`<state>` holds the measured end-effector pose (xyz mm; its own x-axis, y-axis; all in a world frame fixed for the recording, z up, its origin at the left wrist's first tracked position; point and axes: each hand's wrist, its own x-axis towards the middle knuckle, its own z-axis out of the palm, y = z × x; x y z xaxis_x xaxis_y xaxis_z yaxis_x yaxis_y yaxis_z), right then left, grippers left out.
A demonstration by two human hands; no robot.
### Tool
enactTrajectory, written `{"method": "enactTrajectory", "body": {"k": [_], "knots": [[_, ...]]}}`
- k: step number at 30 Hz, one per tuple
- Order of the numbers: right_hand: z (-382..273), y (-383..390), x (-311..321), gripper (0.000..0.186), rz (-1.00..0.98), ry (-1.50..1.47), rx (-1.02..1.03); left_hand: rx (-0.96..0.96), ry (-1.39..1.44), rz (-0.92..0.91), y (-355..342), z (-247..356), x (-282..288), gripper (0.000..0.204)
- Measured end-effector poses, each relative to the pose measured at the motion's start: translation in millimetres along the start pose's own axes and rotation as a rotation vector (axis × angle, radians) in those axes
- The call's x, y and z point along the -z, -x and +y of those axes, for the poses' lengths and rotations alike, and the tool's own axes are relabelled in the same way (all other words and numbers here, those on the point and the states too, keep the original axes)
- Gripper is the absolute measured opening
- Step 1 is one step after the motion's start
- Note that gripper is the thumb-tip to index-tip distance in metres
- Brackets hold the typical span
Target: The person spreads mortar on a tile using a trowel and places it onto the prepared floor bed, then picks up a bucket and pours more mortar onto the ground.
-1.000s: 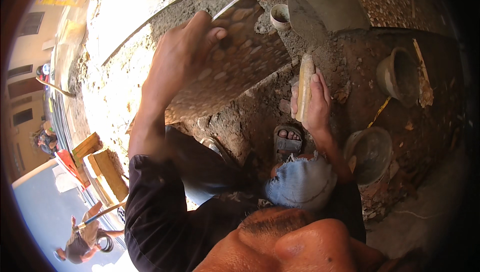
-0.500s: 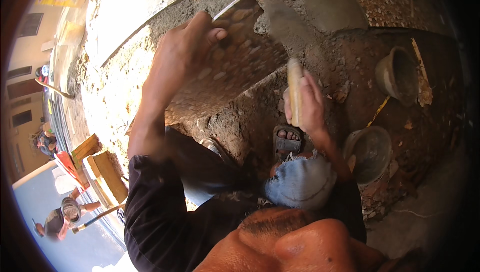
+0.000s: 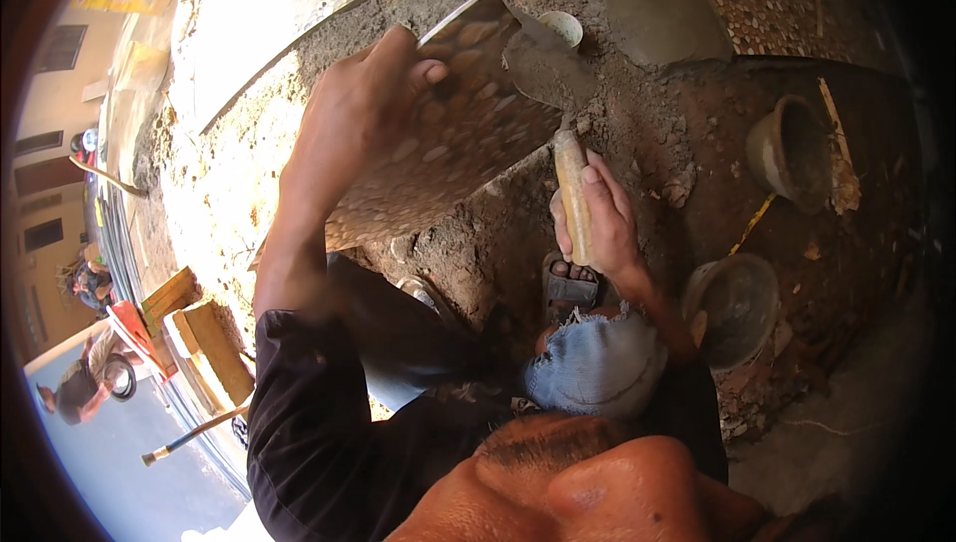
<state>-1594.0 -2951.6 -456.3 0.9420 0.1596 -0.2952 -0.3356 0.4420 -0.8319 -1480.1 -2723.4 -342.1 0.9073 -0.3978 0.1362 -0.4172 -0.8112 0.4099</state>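
Observation:
My left hand [image 3: 354,119] grips the raised edge of a pebble-patterned tile [image 3: 443,159], which is tilted over rough mortar and soil. The closed fingers of my right hand [image 3: 607,214] wrap round the pale wooden handle [image 3: 574,189] of a trowel. Its grey, mortar-coated blade [image 3: 538,69] lies at the tile's upper right corner; whether it touches the tile I cannot tell. Just behind the blade is a small white cup [image 3: 563,26], partly hidden. My sandalled foot [image 3: 570,283] is below my right hand.
Two buckets [image 3: 782,154] [image 3: 730,308] stand at the right. Smoothed mortar [image 3: 667,4] and pebble tiles [image 3: 767,0] lie at the top. Wood blocks [image 3: 204,353] and a long-handled tool [image 3: 194,434] are at the left, where a co-worker [image 3: 80,383] carries a bucket; another person [image 3: 95,283] is farther off.
My right hand and trowel have moved left and slightly toward me, bringing the blade from beside the cup to the tile's corner. My left hand barely moved. The co-worker has moved along the left.

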Motion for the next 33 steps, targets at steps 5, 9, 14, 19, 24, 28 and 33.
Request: {"method": "enactTrajectory", "body": {"k": [5, 9, 14, 19, 24, 28, 33], "knots": [[-1, -5, 1, 0.055, 0.184, -0.086, 0.022, -0.07, -0.029, 0.032, -3, 2, -2, 0.024], [-6, -2, 2, 0.051, 0.114, -0.071, 0.052, -0.085, 0.084, 0.047, 0, -5, -2, 0.024], [-1, 0, 0, 0.048, 0.014, -0.001, -0.015, -0.068, -0.011, 0.043, -2, -4, -1, 0.026], [-10, -2, 4, 0.047, 0.04, 0.108, 0.023, -0.033, 0.017, 0.022, -5, -7, -1, 0.029], [-41, -7, 21, 0.046, 0.147, 0.685, 0.315, -0.058, 0.027, 0.029, -7, -4, -4, 0.029], [-72, -12, 10, 0.045, 0.096, 0.974, 0.412, -0.067, 0.117, 0.042, -2, -4, -2, 0.028], [-76, -13, 11, 0.044, 0.125, 0.917, 0.384, -0.078, 0.057, 0.047, -2, -6, -4, 0.026]]}}
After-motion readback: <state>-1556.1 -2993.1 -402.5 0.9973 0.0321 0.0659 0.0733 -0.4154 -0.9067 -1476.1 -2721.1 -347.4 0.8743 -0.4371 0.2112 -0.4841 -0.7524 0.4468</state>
